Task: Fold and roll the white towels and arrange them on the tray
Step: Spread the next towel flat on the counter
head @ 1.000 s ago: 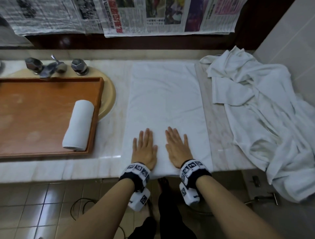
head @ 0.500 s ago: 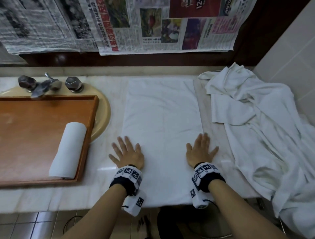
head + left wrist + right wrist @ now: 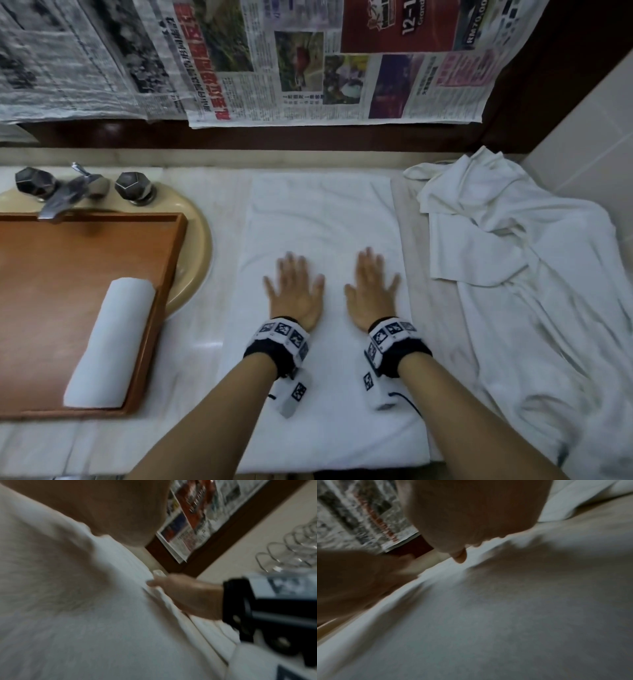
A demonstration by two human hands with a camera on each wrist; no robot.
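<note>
A white towel (image 3: 322,219) lies flat, folded into a long rectangle, on the marble counter in the head view. My left hand (image 3: 294,291) and my right hand (image 3: 371,289) press flat on its middle, side by side, fingers straight and spread. A rolled white towel (image 3: 109,342) lies inside the wooden tray (image 3: 44,274) at the left, along its right wall. In the left wrist view the towel (image 3: 77,601) fills the frame, with my right hand (image 3: 185,595) beyond it. In the right wrist view the towel (image 3: 505,615) lies under my palm. Both wrist views are blurred.
A heap of unfolded white towels (image 3: 534,291) covers the counter's right end and hangs over its edge. The tray sits over a beige basin (image 3: 195,246) with a tap (image 3: 68,192) behind it. Newspaper (image 3: 308,61) hangs on the wall behind.
Both hands slid outward to the towel's side edges, then came back toward its middle and a little farther up. The view has tilted up slightly.
</note>
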